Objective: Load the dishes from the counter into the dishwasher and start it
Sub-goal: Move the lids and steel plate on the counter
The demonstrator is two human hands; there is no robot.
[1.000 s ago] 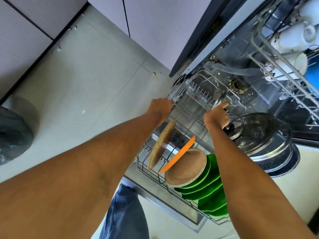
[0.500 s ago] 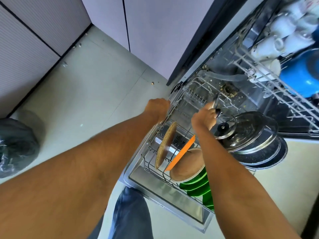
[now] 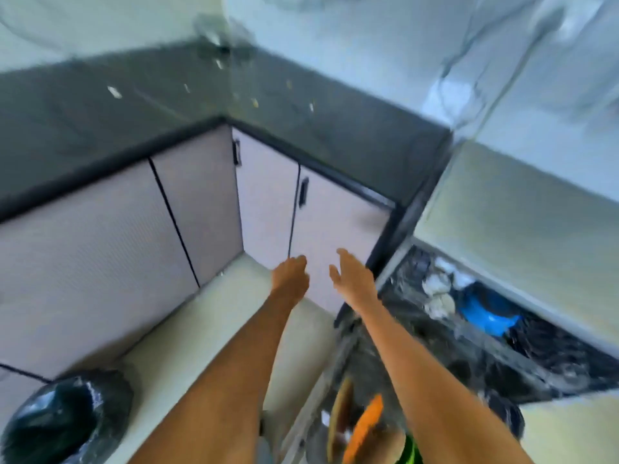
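The frame is blurred by head motion. My left hand [image 3: 290, 275] hangs in the air in front of the cabinet doors, fingers loosely curled and holding nothing. My right hand [image 3: 350, 275] is beside it with fingers spread, also free. Below my right forearm lies the dishwasher's lower rack [image 3: 330, 390], holding a brown plate [image 3: 340, 413], an orange plate [image 3: 366, 421] and green plates [image 3: 412, 452]. The upper rack [image 3: 536, 346] at the right carries white cups [image 3: 437, 296] and a blue bowl [image 3: 485, 314].
A dark countertop [image 3: 301, 122] runs round the corner above pale cabinet doors [image 3: 328, 222]. A bin with a black bag [image 3: 63, 420] stands on the floor at bottom left. Pale floor tiles [image 3: 207, 323] lie between bin and dishwasher.
Both hands have let go of the lower rack and risen in front of the cabinet. The view has swung upward, bringing the countertop and wall into sight.
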